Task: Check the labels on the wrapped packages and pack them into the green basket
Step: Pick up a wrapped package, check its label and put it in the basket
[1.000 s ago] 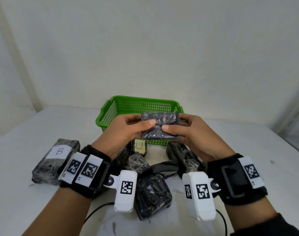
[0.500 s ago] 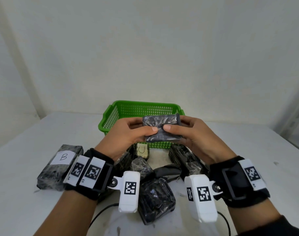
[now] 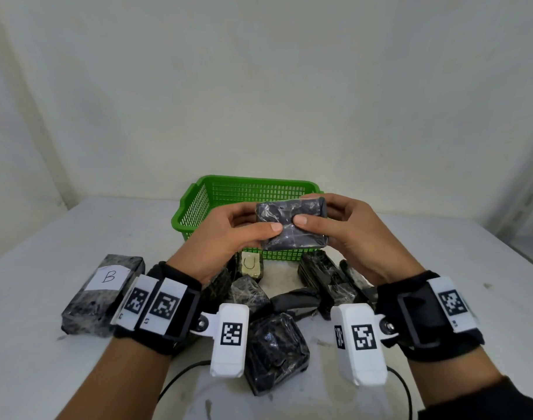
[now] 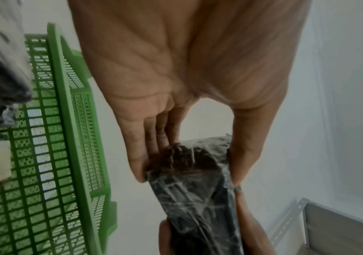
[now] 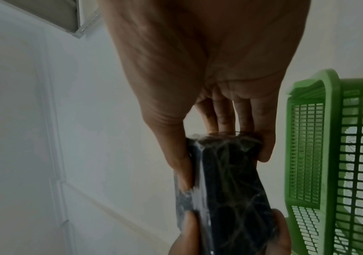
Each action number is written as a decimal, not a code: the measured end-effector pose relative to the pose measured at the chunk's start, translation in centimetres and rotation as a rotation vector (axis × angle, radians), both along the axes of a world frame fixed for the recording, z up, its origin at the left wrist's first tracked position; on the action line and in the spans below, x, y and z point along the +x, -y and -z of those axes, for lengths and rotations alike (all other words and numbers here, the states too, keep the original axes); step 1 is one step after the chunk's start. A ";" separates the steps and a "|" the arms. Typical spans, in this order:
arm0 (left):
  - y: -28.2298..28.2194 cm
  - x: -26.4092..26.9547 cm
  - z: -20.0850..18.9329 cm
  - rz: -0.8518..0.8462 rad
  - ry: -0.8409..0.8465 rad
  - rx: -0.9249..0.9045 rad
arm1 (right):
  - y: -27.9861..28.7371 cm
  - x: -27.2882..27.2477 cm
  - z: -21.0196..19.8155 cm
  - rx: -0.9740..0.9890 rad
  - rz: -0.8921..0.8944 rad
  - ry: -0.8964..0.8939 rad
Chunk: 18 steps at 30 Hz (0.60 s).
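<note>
Both hands hold one small black package wrapped in clear film, lifted in front of the green mesh basket. My left hand pinches its left end between thumb and fingers; my right hand pinches the right end the same way. No label shows on the side facing me. The left wrist view shows the package beside the basket. In the right wrist view the package hangs left of the basket. No packages are visible inside the basket.
Several wrapped black packages lie on the white table below my hands: a long one labelled "B" at the left, a small one labelled "U" by the basket, an unlabelled one near me. A wall stands behind.
The two hands have kept their grip on the package and tilted it slightly; its top edge has turned a little toward me. The view has shifted slightly.
</note>
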State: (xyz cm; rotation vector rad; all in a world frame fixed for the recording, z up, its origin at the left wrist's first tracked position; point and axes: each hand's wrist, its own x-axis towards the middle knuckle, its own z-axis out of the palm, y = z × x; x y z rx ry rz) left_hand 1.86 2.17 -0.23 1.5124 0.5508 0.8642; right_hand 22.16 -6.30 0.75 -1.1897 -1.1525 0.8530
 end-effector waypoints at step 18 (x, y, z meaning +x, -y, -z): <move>0.8 0.7 0.6 0.027 -0.059 0.054 | 0.5 0.0 0.6 -0.112 -0.005 -0.041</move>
